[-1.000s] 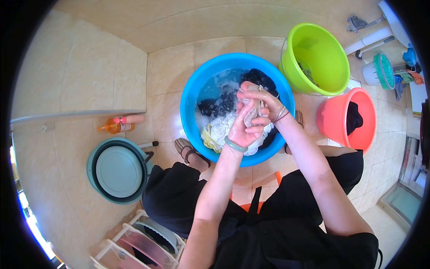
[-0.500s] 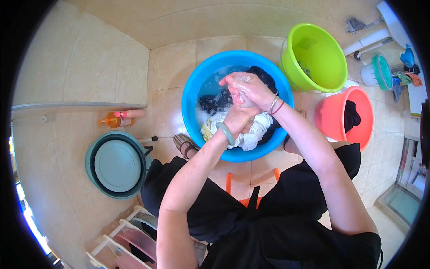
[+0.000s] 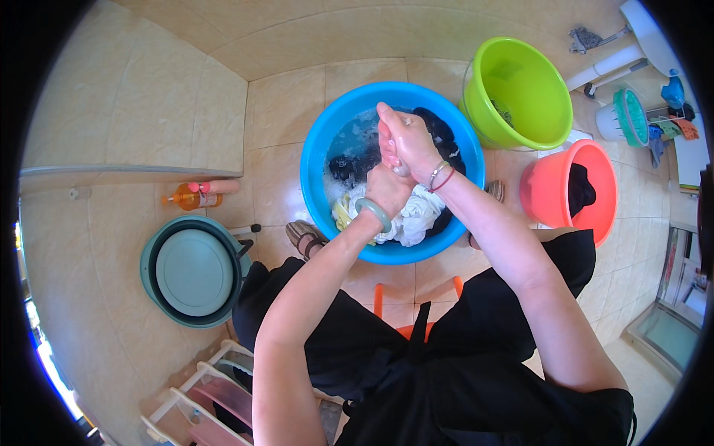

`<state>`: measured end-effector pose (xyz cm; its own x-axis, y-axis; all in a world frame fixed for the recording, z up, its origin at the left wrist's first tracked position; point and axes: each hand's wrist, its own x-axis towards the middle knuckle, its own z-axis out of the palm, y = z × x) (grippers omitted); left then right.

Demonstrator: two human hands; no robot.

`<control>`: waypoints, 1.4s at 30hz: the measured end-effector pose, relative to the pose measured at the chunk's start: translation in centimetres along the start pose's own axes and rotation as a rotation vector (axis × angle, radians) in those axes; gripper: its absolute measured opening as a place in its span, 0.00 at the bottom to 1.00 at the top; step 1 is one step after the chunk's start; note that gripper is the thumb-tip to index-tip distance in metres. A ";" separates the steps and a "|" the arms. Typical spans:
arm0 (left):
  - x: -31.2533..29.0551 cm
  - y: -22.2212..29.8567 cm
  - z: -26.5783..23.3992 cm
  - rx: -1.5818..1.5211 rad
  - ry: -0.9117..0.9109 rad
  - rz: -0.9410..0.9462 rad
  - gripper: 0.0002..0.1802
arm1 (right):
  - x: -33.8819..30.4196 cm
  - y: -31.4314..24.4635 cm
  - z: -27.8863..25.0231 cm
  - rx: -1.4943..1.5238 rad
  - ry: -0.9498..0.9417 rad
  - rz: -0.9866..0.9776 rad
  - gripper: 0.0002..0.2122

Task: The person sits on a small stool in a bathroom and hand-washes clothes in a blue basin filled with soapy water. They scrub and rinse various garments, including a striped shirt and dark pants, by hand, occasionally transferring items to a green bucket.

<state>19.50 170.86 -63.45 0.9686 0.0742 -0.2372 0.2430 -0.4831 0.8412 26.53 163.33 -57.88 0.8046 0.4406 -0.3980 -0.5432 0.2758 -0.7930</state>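
While both my hands are raised over the blue basin (image 3: 311, 160), they are clasped together, well inside its rim. My right hand (image 3: 410, 141) is curled tightly, thumb up, above and on the far side of my left hand (image 3: 388, 189), which is bent in against it from the near left. Between them, only a small patch of a pale cloth (image 3: 401, 170) shows; its extent is hidden, so I judge it to be gripped by both hands.

Below, sudsy water holds dark clothes (image 3: 439, 134) at the far right, a white garment (image 3: 422, 215) on the near side and a yellowish cloth (image 3: 343, 211) at the near left.

Possible faults:

- Slip: wet skin and a loosened grip could drop the cloth into the basin and cause a splash.
- Snag: the green bangle (image 3: 374, 212) on my left wrist could catch fabric if I twist hard.
- Staining: the dark clothes could bleed colour onto the white garment, since they share water.
- Slippery footing: drips past the near rim could wet the tiled floor (image 3: 282, 163) around my sandal (image 3: 303, 236).
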 end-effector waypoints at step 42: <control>14.3 16.1 7.7 -0.920 -0.620 -0.081 0.38 | -2.3 -5.5 -25.6 1.143 0.200 -0.279 0.41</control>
<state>36.89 157.45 -57.08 0.8166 -0.4970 -0.2934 0.4996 0.3541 0.7906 33.85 138.96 -64.39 0.8968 0.1320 -0.4223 -0.1612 0.9863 -0.0341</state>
